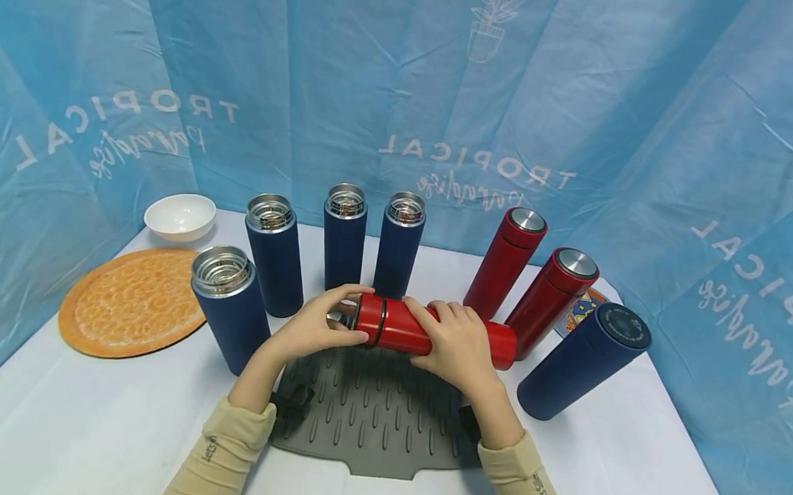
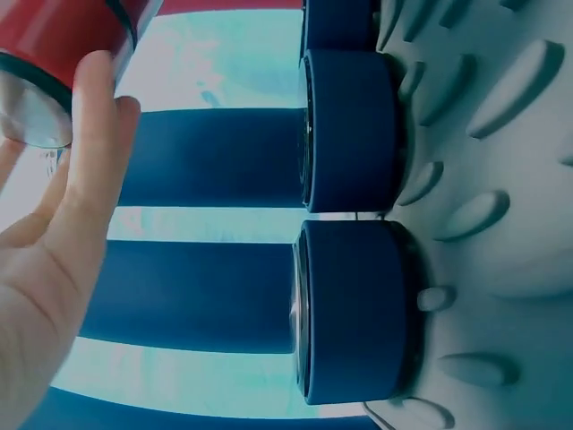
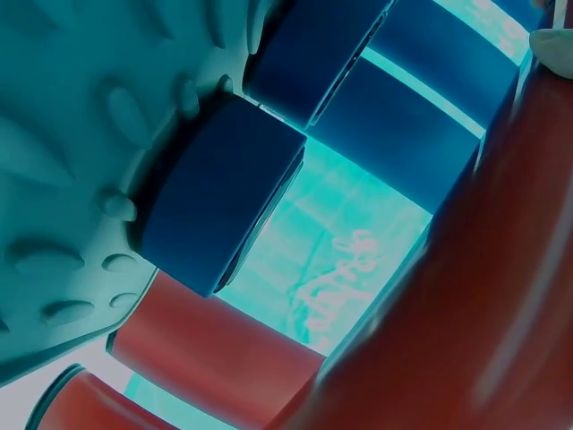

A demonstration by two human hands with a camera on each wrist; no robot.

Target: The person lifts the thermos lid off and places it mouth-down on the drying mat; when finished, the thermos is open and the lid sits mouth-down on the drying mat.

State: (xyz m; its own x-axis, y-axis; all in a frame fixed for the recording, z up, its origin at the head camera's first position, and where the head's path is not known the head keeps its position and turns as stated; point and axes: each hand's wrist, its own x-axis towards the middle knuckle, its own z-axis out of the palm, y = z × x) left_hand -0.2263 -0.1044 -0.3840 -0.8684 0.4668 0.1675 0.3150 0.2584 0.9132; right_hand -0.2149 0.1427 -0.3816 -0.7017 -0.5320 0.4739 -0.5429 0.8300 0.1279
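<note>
A red thermos (image 1: 406, 328) lies sideways in the air over the grey ribbed mat (image 1: 376, 416), its silver-topped lid end pointing left. My right hand (image 1: 457, 346) grips the body from above. With thumb and fingers on either side, my left hand (image 1: 316, 321) holds the red lid (image 1: 369, 319); a dark ring shows between lid and body. The left wrist view shows fingers along the lid's silver top (image 2: 34, 109). Blue lids (image 2: 358, 309) stand on the mat, hidden in the head view behind the thermos. Another blue lid (image 3: 224, 193) shows in the right wrist view.
Several lidless blue thermoses (image 1: 230, 314) stand upright at left and back. At right are two lidded red thermoses (image 1: 550, 306) and a lidded blue thermos (image 1: 580, 362). A white bowl (image 1: 180, 219) and a round orange-brown placemat (image 1: 131, 302) are far left.
</note>
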